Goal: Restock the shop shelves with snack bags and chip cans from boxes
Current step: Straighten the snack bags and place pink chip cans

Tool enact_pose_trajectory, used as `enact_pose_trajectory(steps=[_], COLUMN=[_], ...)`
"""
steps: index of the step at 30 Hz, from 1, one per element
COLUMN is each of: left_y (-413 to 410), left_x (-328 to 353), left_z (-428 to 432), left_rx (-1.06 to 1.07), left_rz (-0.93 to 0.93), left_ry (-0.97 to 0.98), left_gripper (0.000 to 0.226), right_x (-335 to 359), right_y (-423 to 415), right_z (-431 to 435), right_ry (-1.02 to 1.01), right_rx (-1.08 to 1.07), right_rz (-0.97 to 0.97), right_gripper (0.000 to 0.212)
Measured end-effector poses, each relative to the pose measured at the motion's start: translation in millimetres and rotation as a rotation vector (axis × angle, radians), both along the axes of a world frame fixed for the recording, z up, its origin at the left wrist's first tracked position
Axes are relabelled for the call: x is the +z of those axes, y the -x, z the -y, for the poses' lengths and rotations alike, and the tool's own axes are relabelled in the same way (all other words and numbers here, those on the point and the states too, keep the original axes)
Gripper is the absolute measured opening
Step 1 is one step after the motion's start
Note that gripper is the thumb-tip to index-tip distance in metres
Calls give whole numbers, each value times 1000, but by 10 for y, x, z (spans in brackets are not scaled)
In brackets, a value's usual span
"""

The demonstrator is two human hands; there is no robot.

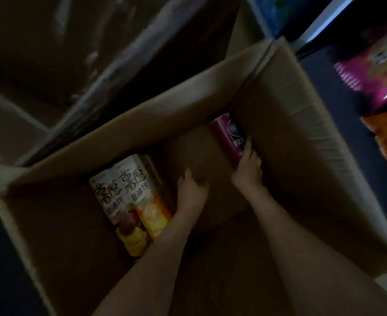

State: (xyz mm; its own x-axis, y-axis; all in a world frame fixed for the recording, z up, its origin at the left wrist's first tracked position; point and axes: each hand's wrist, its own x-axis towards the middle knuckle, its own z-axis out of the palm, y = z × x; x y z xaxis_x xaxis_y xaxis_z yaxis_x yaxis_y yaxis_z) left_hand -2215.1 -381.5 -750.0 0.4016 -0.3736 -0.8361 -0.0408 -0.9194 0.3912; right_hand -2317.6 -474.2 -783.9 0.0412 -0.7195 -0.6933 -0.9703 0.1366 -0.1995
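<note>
Box (302, 156): big open cardboard, filling mid-frame, and both arms reach down inside.
Right hand (248, 166): fingers clamped round the near end of the purple can.
Purple can (230, 137): right of centre, against the box's right wall, long axis running up the frame away from that hand.
Left hand (191, 190): centre frame, fingers loosely bent, nothing in them.
White-and-yellow cans (124, 195): lying side by side just left of the left hand, which is the nearer one.
Snack bags (384, 71): far right edge, outside the box.

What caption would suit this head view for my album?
Inside a cardboard box, the right hand grips a purple chip can, the left hand beside white and yellow cans.
</note>
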Motion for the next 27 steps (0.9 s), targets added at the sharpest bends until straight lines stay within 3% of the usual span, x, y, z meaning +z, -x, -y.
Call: enact_pose_trajectory(steps=[5,13,17,22,27], left_y=[41,-33,-50,-62,-72], left_x=[-253,-75,532,1811,3327], left_z=[-90,-120,-61,96,211], left_rx=[24,-14,39,225,213], left_rz=[-12,5,-35,-264,-453], left_ry=[25,21,35,139,402], left_gripper=[74,74,71,75,85], right_x=[-321,-209,570,2096,3729], right_y=[44,-23,-59,-83,-10], right_z=[-29,-119,-195,-321,-422], right_ry=[56,-35,-23,-34,21], right_rx=[92,-63,-108,-196,-278], right_rz=[-110,-13,74,235,395], right_gripper=[96,87,89,92,88])
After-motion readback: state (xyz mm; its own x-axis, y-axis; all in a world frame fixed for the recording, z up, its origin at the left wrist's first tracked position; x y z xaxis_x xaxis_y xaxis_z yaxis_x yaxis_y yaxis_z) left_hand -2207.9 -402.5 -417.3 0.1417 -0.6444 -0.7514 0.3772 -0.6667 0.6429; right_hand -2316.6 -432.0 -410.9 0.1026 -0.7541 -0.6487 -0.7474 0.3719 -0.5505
